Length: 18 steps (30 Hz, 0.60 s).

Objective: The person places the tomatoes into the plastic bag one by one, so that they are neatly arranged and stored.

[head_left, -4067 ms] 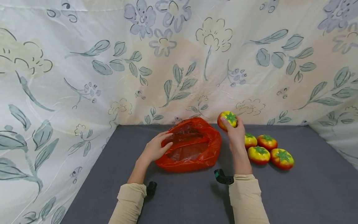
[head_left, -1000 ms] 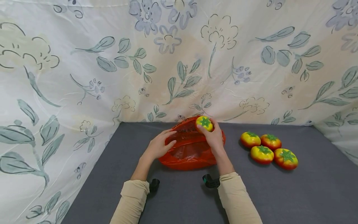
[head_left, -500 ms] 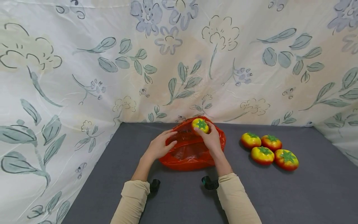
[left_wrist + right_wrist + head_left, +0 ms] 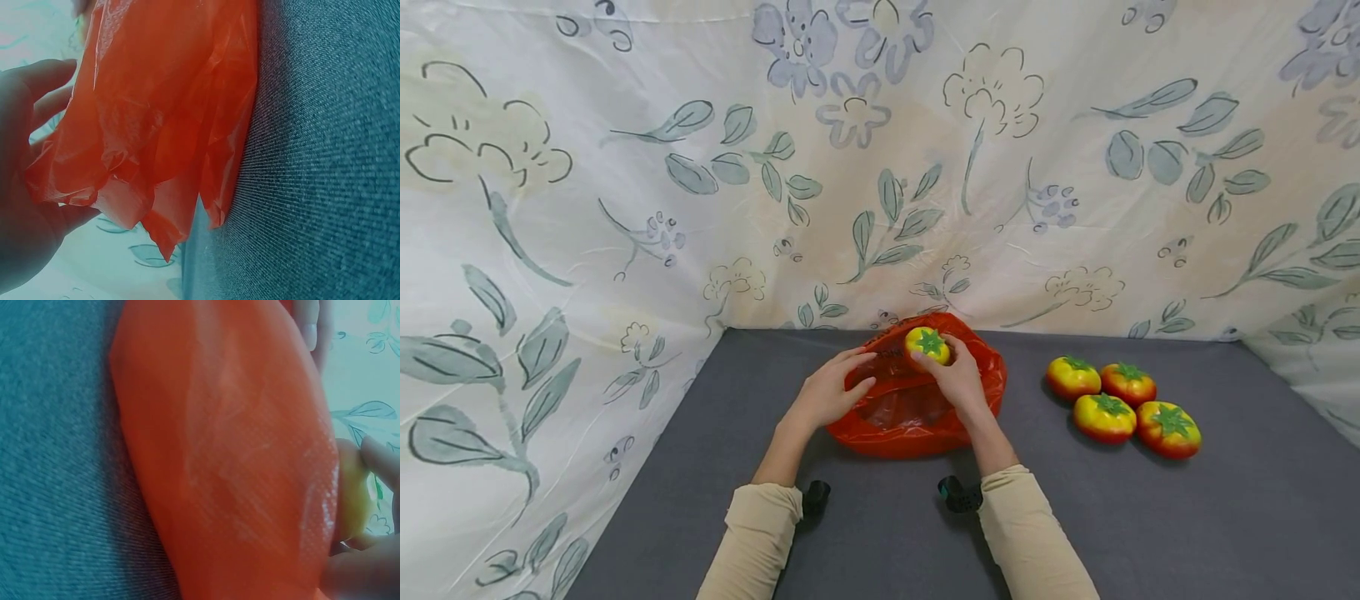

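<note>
– Where is the tomato [image 4: 925, 337]?

– Above the far half of the red bag [image 4: 895, 443], about mid-mouth from left to right. The right hand [image 4: 962, 379] pinches it between thumb and fingers, green star facing up. The right wrist view shows part of it past the bag's edge, so I'd say it isn't fully inside.

– And the other hand?

– The left hand [image 4: 829, 392] is at the bag's left rim, fingers and thumb spread, touching the plastic. How hard it presses, I can't tell.

– How would you do this step well?

– I'd use that left hand as a prop: light pressure outward to the left, so the thin rim doesn't fold in. The right hand wants to come down through the middle of the mouth, clear of the crumpled far rim, and let go only when the tomato is low inside. A drop from high could make the bag slump, I'd guess.

– Anything to watch?

– The right hand's way out. Its wrist crosses above the bag's near right edge and could drag the plastic along; a slow, straight lift seems safer. The four loose tomatoes [image 4: 1105, 421] lie to the right on the dark table [image 4: 880, 542], apart from the bag.
</note>
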Tool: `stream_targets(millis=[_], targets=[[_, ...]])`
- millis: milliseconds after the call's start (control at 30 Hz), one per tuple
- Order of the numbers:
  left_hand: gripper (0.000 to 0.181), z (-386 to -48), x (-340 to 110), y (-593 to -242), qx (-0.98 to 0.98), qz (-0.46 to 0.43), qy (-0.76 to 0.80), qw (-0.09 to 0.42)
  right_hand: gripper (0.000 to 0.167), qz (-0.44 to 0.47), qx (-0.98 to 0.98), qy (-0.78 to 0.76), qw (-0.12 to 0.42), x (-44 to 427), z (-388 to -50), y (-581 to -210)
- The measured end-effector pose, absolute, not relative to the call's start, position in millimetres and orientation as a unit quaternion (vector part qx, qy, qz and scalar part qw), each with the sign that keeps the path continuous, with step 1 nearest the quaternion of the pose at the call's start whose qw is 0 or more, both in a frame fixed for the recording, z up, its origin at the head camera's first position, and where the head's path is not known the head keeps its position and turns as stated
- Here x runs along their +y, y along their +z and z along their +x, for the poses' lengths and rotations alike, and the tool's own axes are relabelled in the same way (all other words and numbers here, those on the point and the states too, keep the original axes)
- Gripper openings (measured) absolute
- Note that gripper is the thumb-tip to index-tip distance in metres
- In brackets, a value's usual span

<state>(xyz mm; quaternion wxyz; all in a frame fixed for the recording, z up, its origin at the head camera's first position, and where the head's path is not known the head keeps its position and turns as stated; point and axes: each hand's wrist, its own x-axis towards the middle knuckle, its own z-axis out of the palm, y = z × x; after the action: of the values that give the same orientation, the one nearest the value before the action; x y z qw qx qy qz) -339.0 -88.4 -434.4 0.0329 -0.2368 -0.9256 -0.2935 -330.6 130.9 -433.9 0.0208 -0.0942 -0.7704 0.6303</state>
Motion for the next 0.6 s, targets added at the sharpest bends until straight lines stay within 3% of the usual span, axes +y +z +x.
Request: stream_targets(millis=[600], targets=[[0.047, -341.1, -89.3, -436.0, -0.925, -0.241, -0.291, 0.034, 0.073, -0.068, -0.804, 0.59, -0.01, 122.9, -332.5, -445.6]])
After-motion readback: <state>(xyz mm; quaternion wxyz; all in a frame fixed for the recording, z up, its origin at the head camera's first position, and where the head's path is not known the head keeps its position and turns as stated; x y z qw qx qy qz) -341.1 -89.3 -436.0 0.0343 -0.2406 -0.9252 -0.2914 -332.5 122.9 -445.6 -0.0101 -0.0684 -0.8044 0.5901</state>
